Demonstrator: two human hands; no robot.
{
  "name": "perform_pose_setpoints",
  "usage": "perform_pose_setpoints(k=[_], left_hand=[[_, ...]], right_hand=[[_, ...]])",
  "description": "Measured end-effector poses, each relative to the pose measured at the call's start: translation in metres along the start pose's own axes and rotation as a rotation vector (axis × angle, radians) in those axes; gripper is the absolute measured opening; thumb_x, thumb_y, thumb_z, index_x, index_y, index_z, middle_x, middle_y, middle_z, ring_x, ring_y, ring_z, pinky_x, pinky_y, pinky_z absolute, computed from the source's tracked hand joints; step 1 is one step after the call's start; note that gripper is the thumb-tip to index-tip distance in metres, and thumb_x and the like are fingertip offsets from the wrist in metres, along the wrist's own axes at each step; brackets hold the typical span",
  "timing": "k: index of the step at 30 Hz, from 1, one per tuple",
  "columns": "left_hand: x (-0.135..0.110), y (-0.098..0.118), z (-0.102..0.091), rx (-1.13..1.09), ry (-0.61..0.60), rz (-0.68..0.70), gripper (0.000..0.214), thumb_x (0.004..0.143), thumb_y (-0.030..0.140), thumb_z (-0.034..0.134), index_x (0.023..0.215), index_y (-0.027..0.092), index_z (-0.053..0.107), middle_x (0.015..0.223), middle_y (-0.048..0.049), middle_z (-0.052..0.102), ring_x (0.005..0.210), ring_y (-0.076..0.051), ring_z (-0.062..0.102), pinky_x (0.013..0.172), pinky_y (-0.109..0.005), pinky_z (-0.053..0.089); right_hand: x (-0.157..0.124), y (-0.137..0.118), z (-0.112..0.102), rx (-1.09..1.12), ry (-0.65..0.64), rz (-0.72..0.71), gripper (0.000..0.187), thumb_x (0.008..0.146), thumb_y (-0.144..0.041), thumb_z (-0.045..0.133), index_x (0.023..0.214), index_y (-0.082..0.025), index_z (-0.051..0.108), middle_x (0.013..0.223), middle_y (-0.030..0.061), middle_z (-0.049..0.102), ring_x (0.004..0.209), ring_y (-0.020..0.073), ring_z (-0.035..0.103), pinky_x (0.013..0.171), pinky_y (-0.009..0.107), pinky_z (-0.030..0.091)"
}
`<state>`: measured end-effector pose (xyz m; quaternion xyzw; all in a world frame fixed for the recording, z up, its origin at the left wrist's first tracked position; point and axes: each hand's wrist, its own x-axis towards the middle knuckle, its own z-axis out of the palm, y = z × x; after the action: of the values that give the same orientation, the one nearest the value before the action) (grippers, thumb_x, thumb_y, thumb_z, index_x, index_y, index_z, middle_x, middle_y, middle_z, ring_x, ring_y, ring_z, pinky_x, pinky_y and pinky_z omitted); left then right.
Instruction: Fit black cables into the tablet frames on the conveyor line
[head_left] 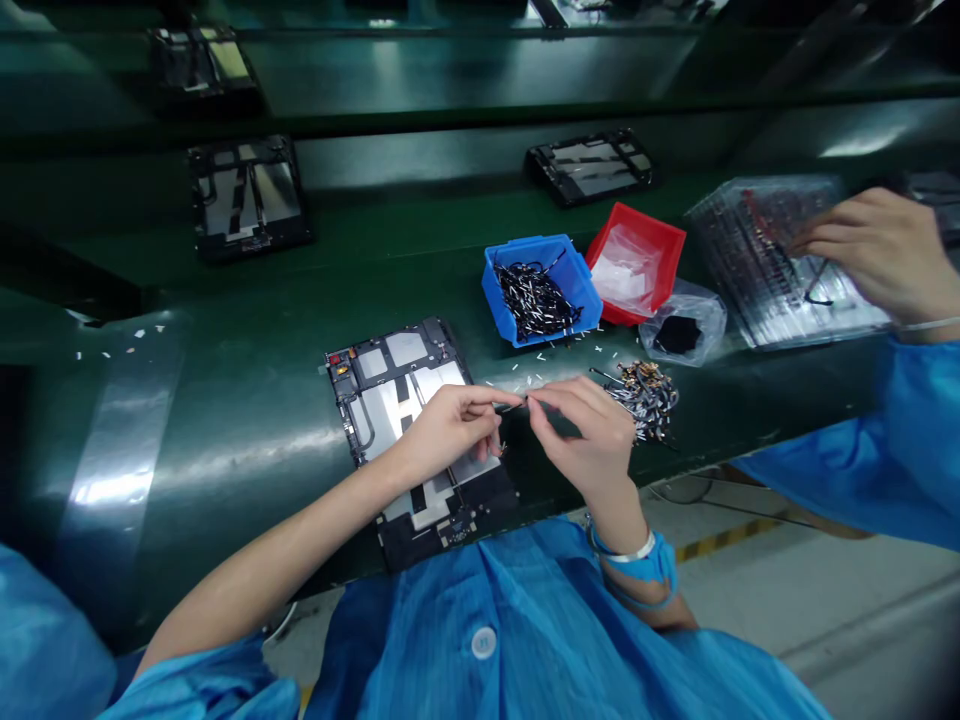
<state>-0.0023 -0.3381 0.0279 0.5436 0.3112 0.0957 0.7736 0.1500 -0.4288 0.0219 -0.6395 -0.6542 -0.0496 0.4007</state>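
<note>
Slim part point(517, 403), too small to detail, sits at the fingertips above the surface point(210, 520), long axis roughly left-right. Left grip point(450, 430) and right grip point(585, 430) look pressed together on it, tip to tip. Left is over tablet frame point(390, 400); right is nearer loose parts pile point(645, 400).

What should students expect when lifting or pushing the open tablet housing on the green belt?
The open tablet housing is probably stiff, since metal plates span its frame. Being flat and wide, it seems unlikely to roll, though it may slide on the glossy green belt. Its exposed small parts look fragile.
</note>
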Motion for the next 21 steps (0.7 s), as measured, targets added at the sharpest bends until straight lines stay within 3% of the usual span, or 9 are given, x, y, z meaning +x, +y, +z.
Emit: perform_pose_setpoints(k=[2, 5, 9, 13, 17, 19, 21], left_hand=[[0.001, -0.002, -0.002, -0.022, -0.017, 0.010, 0.035, 0.081, 0.011, 0.055, 0.113, 0.011, 0.067, 0.055, 0.0003, 0.062, 0.042, -0.009, 0.055, 0.043, -0.018, 0.039], [-0.001, -0.001, -0.003, -0.068, -0.036, 0.046, 0.043, 0.080, 0.018, 0.061, 0.123, 0.012, 0.062, 0.059, -0.0001, 0.064, 0.045, -0.009, 0.057, 0.042, -0.016, 0.036], [-0.012, 0.002, -0.004, -0.196, -0.127, 0.084, 0.061, 0.079, 0.027, 0.068, 0.137, 0.018, 0.050, 0.063, 0.0002, 0.066, 0.048, -0.009, 0.059, 0.042, -0.015, 0.034], [-0.029, 0.002, -0.005, -0.352, -0.274, 0.077, 0.073, 0.077, 0.033, 0.073, 0.143, 0.023, 0.042, 0.062, 0.0007, 0.066, 0.046, -0.009, 0.057, 0.039, -0.016, 0.034], [-0.048, -0.009, -0.006, -0.462, -0.311, 0.059, 0.078, 0.075, 0.037, 0.075, 0.143, 0.024, 0.042, 0.060, 0.0008, 0.064, 0.043, -0.009, 0.054, 0.039, -0.017, 0.034], [-0.060, -0.017, -0.009, -0.471, -0.281, 0.078, 0.073, 0.079, 0.040, 0.070, 0.144, 0.022, 0.041, 0.064, -0.0013, 0.065, 0.046, -0.010, 0.056, 0.040, -0.018, 0.034], [-0.078, -0.027, -0.016, -0.400, -0.101, 0.160, 0.059, 0.087, 0.043, 0.058, 0.140, 0.020, 0.046, 0.073, -0.0057, 0.068, 0.055, -0.012, 0.060, 0.043, -0.019, 0.037]], right_hand=[[-0.001, 0.009, -0.001, -0.040, 0.028, 0.079, 0.015, 0.082, -0.014, 0.057, 0.081, -0.023, 0.070, 0.070, 0.0027, 0.070, 0.062, 0.0150, 0.061, 0.061, 0.030, 0.049], [-0.001, 0.019, -0.003, -0.038, 0.017, 0.305, 0.018, 0.082, -0.018, 0.055, 0.085, -0.023, 0.072, 0.076, 0.0036, 0.072, 0.063, 0.0158, 0.062, 0.061, 0.031, 0.049], [0.002, 0.010, -0.003, 0.461, -0.185, 0.545, 0.012, 0.079, -0.029, 0.063, 0.079, -0.024, 0.074, 0.085, 0.0050, 0.074, 0.073, 0.0176, 0.066, 0.057, 0.029, 0.051], [0.005, -0.014, 0.004, 0.910, -0.285, 0.507, 0.012, 0.072, -0.039, 0.074, 0.076, -0.028, 0.075, 0.076, 0.0026, 0.074, 0.070, 0.0174, 0.066, 0.064, 0.032, 0.054], [0.007, -0.035, 0.007, 0.920, -0.342, 0.396, 0.012, 0.070, -0.040, 0.077, 0.067, -0.029, 0.074, 0.065, 0.0009, 0.069, 0.061, 0.0162, 0.062, 0.064, 0.034, 0.053], [0.010, -0.042, 0.007, 0.865, -0.383, 0.375, 0.010, 0.072, -0.036, 0.076, 0.067, -0.027, 0.073, 0.064, 0.0009, 0.068, 0.061, 0.0154, 0.061, 0.062, 0.032, 0.052], [0.016, -0.047, 0.008, 0.831, -0.433, 0.405, 0.010, 0.072, -0.033, 0.075, 0.067, -0.026, 0.072, 0.065, 0.0013, 0.068, 0.062, 0.0150, 0.060, 0.059, 0.030, 0.049]])
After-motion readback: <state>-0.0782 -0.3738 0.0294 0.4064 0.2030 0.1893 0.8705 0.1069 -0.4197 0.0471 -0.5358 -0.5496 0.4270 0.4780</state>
